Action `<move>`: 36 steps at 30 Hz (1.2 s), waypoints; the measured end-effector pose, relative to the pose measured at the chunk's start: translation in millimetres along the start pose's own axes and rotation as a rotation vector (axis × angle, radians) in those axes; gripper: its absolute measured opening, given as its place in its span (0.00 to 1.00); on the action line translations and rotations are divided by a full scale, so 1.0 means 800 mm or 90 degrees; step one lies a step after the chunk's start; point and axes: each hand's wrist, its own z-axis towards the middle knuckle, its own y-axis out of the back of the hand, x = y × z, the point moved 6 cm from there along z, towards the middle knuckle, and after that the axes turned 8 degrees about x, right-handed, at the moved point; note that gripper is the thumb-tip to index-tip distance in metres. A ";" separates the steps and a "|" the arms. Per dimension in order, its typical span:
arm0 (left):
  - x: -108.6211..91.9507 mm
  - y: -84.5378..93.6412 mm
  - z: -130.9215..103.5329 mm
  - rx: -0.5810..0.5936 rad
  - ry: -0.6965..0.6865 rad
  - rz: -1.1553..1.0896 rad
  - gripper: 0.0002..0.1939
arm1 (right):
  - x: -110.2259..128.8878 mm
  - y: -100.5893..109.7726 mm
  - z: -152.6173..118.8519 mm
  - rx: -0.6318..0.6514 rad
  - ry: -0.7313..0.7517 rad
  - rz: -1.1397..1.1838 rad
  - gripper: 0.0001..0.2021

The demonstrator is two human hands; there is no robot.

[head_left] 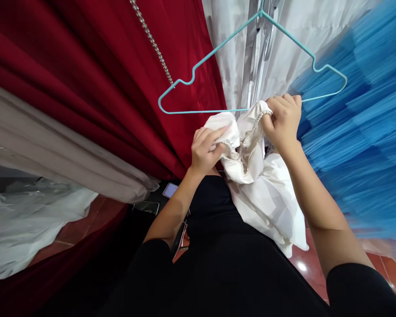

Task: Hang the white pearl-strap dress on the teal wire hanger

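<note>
A white garment with a beaded, pearl-like trim (270,198) hangs down in front of me from both hands. My left hand (206,149) grips its upper left part, thumb and fingers closed on the cloth beside the trim. My right hand (284,116) is wrapped round the upper right part, close to the bottom bar of a light-blue hanger (214,52). The hanger is upright above the garment; its hook runs out of the top of the view. Whether the right fingers also touch the bar I cannot tell.
Red fabric (119,88) hangs on the left with a silvery chain (155,46) over it. Beige cloth (69,141) drapes lower left. Blue tulle (366,114) fills the right. White fabric (231,53) hangs behind. A lit phone (170,190) lies low, left of my body.
</note>
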 end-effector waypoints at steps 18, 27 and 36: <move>0.021 0.122 0.151 -0.121 -0.078 0.070 0.06 | 0.012 0.022 -0.003 0.034 0.008 -0.027 0.09; -0.072 0.014 0.118 0.124 -0.066 0.024 0.09 | 0.021 0.032 -0.007 0.055 0.001 -0.032 0.08; -0.039 -0.033 0.098 0.240 -0.016 0.131 0.15 | -0.031 0.102 -0.055 -0.314 0.061 0.027 0.15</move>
